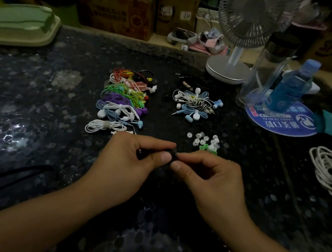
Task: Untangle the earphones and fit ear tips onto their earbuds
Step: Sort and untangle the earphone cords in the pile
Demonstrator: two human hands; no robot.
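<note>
My left hand point(133, 155) and my right hand point(207, 174) meet over the dark table near its front middle. Between their fingertips sits a small black earbud point(173, 155); the left thumb and fingers pinch it, and the right thumb and forefinger pinch its tip end. Whether an ear tip is on it is too dark to tell. Behind the left hand lies a row of bundled earphones point(121, 100) in red, green, purple, blue and white. A tangled pile of white, blue and black earphones point(194, 103) lies further right. Loose white and green ear tips point(205, 143) are scattered just beyond the right hand.
A desk fan point(233, 67) stands at the back right, beside a clear bottle point(267, 69) and a blue bottle point(289, 90) on a round blue mat point(278, 124). A coiled white cable point(329, 170) lies at the right edge. A green tray point(17, 21) sits back left.
</note>
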